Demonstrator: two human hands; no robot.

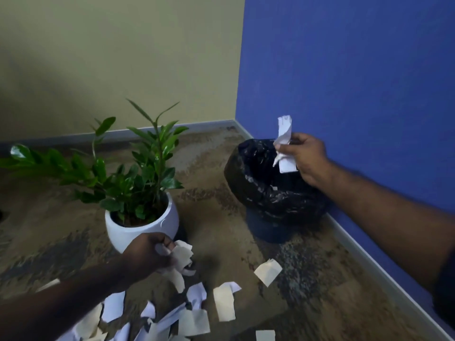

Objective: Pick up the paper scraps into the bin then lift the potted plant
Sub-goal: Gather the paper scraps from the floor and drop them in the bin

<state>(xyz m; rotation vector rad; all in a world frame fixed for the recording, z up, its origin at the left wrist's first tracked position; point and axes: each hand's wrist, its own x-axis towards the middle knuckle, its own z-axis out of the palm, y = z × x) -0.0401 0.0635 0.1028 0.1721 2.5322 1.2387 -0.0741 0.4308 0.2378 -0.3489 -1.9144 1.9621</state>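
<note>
Head view: right hand (304, 157) gripping paper wad (284, 143), hovering over bin (268, 190) mouth. Left hand (150, 254) clutching scraps (181, 257); bin lying at 2 o'clock. Loose scraps (224, 303) at 5 o'clock; potted plant (142, 222) touching knuckles.

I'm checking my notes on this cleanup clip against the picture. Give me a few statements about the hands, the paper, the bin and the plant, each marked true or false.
1. The right hand holds paper scraps above the bin. True.
2. The bin has no liner. False: a black plastic bag lines it and drapes over its rim.
3. The left hand grips scraps just in front of the white pot. True.
4. The floor has been cleared of paper. False: many loose scraps still lie on the carpet.
5. The potted plant is lifted off the floor. False: its pot stands on the carpet, with neither hand holding it.
</note>
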